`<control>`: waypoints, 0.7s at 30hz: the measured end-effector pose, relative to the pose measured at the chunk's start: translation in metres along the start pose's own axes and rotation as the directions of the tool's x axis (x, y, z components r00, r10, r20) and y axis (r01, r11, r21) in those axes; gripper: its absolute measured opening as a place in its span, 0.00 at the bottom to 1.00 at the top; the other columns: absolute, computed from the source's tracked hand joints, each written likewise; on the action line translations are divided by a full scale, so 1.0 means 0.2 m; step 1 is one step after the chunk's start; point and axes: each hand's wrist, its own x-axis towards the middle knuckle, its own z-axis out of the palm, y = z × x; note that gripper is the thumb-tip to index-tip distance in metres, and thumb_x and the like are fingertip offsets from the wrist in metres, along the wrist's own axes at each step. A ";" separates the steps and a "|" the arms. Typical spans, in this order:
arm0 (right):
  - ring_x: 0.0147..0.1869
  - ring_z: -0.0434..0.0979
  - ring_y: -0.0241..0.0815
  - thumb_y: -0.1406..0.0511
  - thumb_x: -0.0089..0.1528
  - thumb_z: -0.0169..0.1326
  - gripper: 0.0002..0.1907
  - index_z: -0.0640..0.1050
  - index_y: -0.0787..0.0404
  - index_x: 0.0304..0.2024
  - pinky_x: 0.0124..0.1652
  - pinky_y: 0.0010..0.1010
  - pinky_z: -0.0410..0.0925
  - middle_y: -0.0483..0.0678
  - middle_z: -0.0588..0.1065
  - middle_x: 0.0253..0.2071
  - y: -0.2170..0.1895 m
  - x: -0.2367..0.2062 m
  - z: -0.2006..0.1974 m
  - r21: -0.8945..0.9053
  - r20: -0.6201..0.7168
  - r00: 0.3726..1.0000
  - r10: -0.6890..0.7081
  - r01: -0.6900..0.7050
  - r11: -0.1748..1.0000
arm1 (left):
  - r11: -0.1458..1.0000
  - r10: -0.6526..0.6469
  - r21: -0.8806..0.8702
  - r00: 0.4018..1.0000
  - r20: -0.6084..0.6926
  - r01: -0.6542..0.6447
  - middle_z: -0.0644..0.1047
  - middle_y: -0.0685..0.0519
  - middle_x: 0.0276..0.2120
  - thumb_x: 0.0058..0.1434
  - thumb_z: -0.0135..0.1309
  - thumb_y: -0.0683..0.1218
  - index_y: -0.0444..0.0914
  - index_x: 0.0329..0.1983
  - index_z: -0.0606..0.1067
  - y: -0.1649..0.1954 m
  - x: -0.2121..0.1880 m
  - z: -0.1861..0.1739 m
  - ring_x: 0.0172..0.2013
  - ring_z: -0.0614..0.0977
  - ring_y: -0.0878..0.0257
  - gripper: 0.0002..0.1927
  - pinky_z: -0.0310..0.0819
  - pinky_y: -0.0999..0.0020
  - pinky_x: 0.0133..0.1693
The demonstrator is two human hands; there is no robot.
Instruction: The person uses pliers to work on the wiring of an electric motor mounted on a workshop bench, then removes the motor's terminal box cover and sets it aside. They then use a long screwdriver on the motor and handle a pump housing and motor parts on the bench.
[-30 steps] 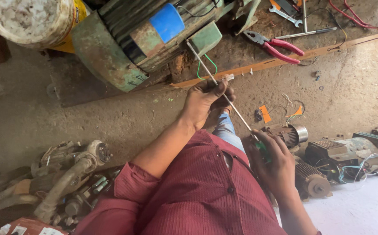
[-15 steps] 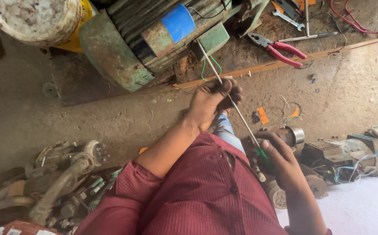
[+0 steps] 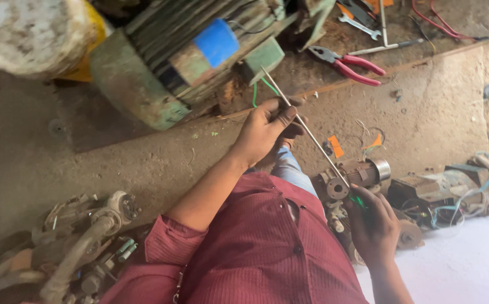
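A long thin metal rod (image 3: 312,135) with a green handle (image 3: 359,201) runs slantwise across the middle. My left hand (image 3: 267,126) pinches the rod near its middle, with the bare tip sticking out toward the big green motor (image 3: 143,90). My right hand (image 3: 371,224) is closed round the green handle end, just beside a small grey motor (image 3: 362,171) lying on the ground. My maroon shirt and one jeans knee (image 3: 286,163) fill the lower centre.
Red-handled pliers (image 3: 347,63) and a wrench (image 3: 360,25) lie on the concrete at the top. A dirty bucket (image 3: 30,34) sits top left. Piles of worn machine parts (image 3: 75,242) lie lower left, with more motor scrap (image 3: 447,194) at right beside a white sheet (image 3: 458,264).
Both hands keep their hold on the rod. The view has shifted a little, and the left hand and rod tip sit slightly higher and closer to the big motor.
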 end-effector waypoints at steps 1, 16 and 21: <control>0.43 0.79 0.47 0.70 0.61 0.61 0.17 0.78 0.59 0.53 0.42 0.34 0.70 0.50 0.78 0.41 0.04 -0.01 -0.01 -0.018 0.000 0.999 0.032 -0.032 0.999 | 1.000 -0.006 0.020 1.000 0.001 0.006 0.82 0.49 0.39 0.73 0.52 0.46 0.33 0.57 0.75 -0.02 0.02 0.01 0.36 0.85 0.63 0.15 0.79 0.71 0.36; 0.43 0.82 0.48 0.68 0.58 0.60 0.17 0.78 0.60 0.50 0.43 0.34 0.72 0.51 0.79 0.41 0.51 0.21 -0.06 0.097 0.119 0.968 0.222 -0.233 0.968 | 0.983 -0.182 -0.002 0.983 -0.020 0.182 0.82 0.51 0.41 0.71 0.52 0.44 0.33 0.56 0.75 -0.28 0.39 0.26 0.38 0.84 0.65 0.14 0.81 0.70 0.43; 0.45 0.82 0.50 0.67 0.57 0.62 0.16 0.79 0.60 0.48 0.43 0.35 0.72 0.51 0.79 0.41 0.66 0.38 -0.07 0.146 0.243 0.956 0.166 -0.205 0.968 | 0.983 -0.092 0.142 0.983 -0.162 0.116 0.81 0.52 0.43 0.71 0.53 0.43 0.33 0.56 0.77 -0.32 0.46 0.27 0.39 0.81 0.68 0.13 0.79 0.72 0.43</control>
